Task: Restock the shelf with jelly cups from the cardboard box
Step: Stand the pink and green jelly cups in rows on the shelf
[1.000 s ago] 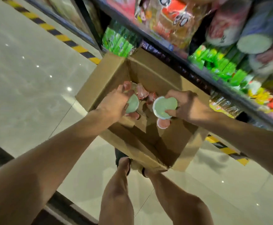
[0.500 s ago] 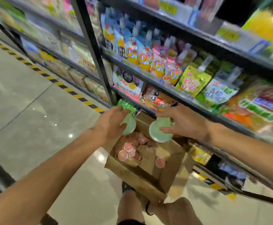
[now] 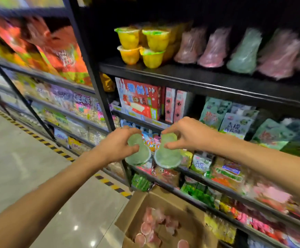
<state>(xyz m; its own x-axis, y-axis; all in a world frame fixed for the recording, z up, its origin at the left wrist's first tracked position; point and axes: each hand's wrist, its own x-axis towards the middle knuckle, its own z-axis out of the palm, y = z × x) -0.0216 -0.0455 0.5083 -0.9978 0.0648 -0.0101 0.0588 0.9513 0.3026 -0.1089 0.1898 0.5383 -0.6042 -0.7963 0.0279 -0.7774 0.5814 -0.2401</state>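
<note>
**stockroom_sam:** So what could go sideways here? Starting close in: the cardboard box (image 3: 165, 224) sits on the floor right under both hands, flaps open, with pink jelly cups (image 3: 146, 228) loose in the bottom.

**aisle9:** Above the box, the left hand (image 3: 117, 146) has its fingers curled round a green jelly cup (image 3: 137, 152), thumb underneath, lid end tipped down. The right hand (image 3: 188, 136) pinches a second green jelly cup (image 3: 167, 153) the same way, just beside the first one. The two cups are nearly touching.

**stockroom_sam:** That's my worry. Both grips sit on the narrow end, so I reckon a slippery cup could slide out lid-first. Best case it drops back in the box, worst case it hits the tile.

**aisle9:** Also if they knock together on the way up, one could twist loose.

**stockroom_sam:** Further back, well above the box, the top shelf (image 3: 190, 77) holds stacked yellow fruit cups (image 3: 140, 45) and sleeves of pink and green cups (image 3: 244, 51). It's crowded there, and blurry. Push a cup in carelessly and I'd guess a stack topples off the edge.
</note>
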